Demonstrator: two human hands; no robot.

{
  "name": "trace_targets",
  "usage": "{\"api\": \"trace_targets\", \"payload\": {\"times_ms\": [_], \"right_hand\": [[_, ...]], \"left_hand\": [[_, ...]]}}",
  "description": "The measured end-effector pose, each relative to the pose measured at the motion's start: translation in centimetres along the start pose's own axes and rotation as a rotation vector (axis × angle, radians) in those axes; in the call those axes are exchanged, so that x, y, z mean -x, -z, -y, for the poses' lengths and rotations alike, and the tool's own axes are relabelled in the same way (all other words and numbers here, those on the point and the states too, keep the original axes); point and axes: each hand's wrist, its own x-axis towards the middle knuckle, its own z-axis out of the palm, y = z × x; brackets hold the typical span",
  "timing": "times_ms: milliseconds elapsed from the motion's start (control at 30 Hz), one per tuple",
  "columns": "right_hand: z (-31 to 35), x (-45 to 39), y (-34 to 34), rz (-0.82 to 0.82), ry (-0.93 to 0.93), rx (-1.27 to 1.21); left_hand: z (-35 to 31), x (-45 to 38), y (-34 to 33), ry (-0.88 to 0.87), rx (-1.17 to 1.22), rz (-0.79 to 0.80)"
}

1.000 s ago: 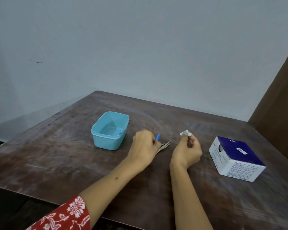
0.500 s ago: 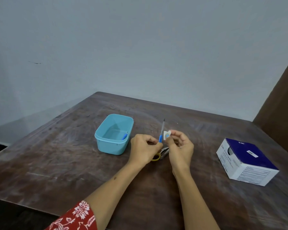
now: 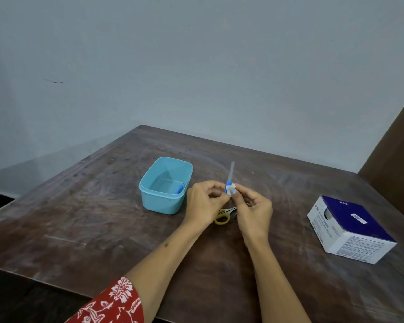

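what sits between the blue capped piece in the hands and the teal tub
Nothing visible. The blue capped piece is held just right of the teal tub; the scissors lie nearer the person, off that path.

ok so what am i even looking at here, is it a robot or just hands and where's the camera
There is no machine here: these are a person's two bare hands, filmed by one wide camera worn on the head, looking forward and down. The left hand pinches a thin stick, blue at the base and clear above, pointing up. The right hand pinches a small white scrap against its blue part. On the brown table lie scissors with yellow handles, partly hidden by the hands, a light blue tub with a small blue piece inside, and, off to the right, a blue and white box.
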Motion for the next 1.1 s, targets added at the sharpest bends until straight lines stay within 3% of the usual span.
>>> {"api": "trace_targets", "payload": {"times_ms": [300,500,700,900,1100], "right_hand": [[0.0,-0.1,0.0,-0.063,0.122,0.098],[-0.9,-0.3,0.1,-0.154,0.292,0.268],[-1.0,-0.6,0.3,-0.303,0.373,0.271],[-0.7,-0.2,0.0,-0.218,0.305,0.285],[-0.6,-0.6,0.5,-0.364,0.331,0.248]], "left_hand": [[0.5,-0.2,-0.2,0.027,0.107,0.022],[0.6,0.0,-0.3,0.115,0.155,0.188],[-0.2,0.7,-0.3,0.201,0.229,0.311],[0.4,0.3,-0.4,0.165,0.205,0.176],[-0.2,0.7,0.1,0.251,0.208,0.436]]}}
